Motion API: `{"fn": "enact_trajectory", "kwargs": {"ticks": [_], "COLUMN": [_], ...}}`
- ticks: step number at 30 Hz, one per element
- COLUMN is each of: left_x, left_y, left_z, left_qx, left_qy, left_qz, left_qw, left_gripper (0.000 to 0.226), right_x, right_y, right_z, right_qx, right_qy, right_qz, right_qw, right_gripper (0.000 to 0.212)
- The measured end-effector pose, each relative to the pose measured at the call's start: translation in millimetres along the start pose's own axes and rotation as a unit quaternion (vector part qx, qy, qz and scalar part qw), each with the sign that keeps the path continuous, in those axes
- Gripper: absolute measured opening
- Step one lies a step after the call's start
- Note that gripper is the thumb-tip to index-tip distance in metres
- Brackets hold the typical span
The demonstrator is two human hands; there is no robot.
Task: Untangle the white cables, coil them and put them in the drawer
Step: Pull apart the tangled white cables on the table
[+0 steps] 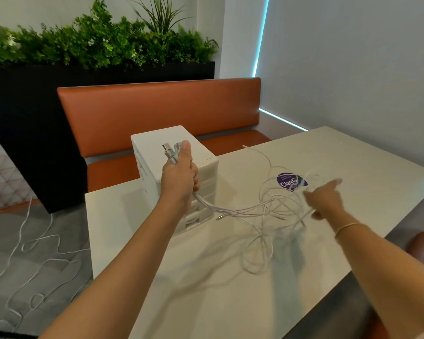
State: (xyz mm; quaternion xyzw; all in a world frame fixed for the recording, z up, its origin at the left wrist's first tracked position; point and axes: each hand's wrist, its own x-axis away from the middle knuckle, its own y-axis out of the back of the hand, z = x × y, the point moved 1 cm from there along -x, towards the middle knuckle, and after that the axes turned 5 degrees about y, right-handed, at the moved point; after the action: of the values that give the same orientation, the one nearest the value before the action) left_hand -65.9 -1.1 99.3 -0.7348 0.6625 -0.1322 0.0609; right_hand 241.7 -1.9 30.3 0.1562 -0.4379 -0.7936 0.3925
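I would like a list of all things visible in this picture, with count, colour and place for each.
cables: several, white, tangled on the table, connector ends gathered in the left hand
drawer unit: one, white, on the table's far left part
table: one, off-white, centre
sticker: one, purple, on the table
bench: one, orange, behind the table
planter: one, black, with green plants, back left
loose cable: white, on the floor, left
left hand: grips the cable ends
right hand: blurred, among the cable loops
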Motion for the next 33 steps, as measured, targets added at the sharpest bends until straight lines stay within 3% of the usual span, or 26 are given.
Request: {"fn": "enact_trajectory", "kwargs": {"ticks": [2, 4, 6, 8, 10, 12, 14, 16, 19, 24, 27, 33], "left_x": [-3.6, -5.7, -4.9, -2.7, -0.5, 1.3, 3.7, 5.9, 6.4, 3.9, 4.3, 9.1], "left_y": [5.3, 8.0, 7.5, 5.5, 4.6, 4.8, 5.8, 12.0, 31.2, 69.0, 83.1, 94.3], "left_z": [-3.1, -4.1, -1.3, 4.4, 11.3, 17.9, 24.5, 32.7, 42.5, 50.2, 53.2, 55.9], "left_qx": [0.012, 0.023, 0.026, 0.030, 0.051, 0.081, 0.115, 0.132, 0.181, 0.361, 0.374, 0.322], "left_qy": [-0.007, -0.005, 0.006, 0.022, 0.041, 0.058, 0.075, 0.096, 0.140, 0.176, 0.183, 0.188], "left_qz": [-0.009, -0.009, -0.003, 0.001, 0.004, 0.015, 0.023, 0.005, 0.003, -0.021, -0.025, -0.060], "left_qw": [1.000, 1.000, 1.000, 0.999, 0.998, 0.995, 0.990, 0.987, 0.973, 0.916, 0.909, 0.926], "left_gripper": [0.046, 0.046, 0.048, 0.048, 0.048, 0.047, 0.049, 0.048, 0.043, 0.032, 0.043, 0.048], "right_x": [-15.9, -22.2, -14.8, 0.2, 27.9, 80.6, 134.1, 164.4, 175.7, 173.5, 182.1, 197.5], "right_y": [22.1, 27.4, 18.4, 1.2, -17.7, -36.3, -52.7, -69.5, -78.5, -87.0, -91.7, -97.5], "right_z": [-0.7, -3.1, -2.3, 8.3, 36.9, 75.4, 105.8, 117.6, 116.5, 107.3, 110.5, 118.4], "right_qx": [0.016, 0.175, 0.364, 0.413, 0.322, 0.062, -0.133, -0.188, -0.201, -0.114, -0.081, -0.056], "right_qy": [0.017, 0.034, 0.059, 0.125, 0.252, 0.345, 0.362, 0.346, 0.309, 0.353, 0.365, 0.363], "right_qz": [-0.053, 0.012, 0.105, 0.128, 0.093, 0.115, 0.232, 0.347, 0.386, 0.375, 0.371, 0.400], "right_qw": [0.998, 0.984, 0.924, 0.893, 0.908, 0.929, 0.893, 0.851, 0.846, 0.850, 0.850, 0.840], "right_gripper": [0.097, 0.079, 0.054, 0.039, 0.029, 0.031, 0.035, 0.042, 0.043, 0.032, 0.030, 0.030]}}
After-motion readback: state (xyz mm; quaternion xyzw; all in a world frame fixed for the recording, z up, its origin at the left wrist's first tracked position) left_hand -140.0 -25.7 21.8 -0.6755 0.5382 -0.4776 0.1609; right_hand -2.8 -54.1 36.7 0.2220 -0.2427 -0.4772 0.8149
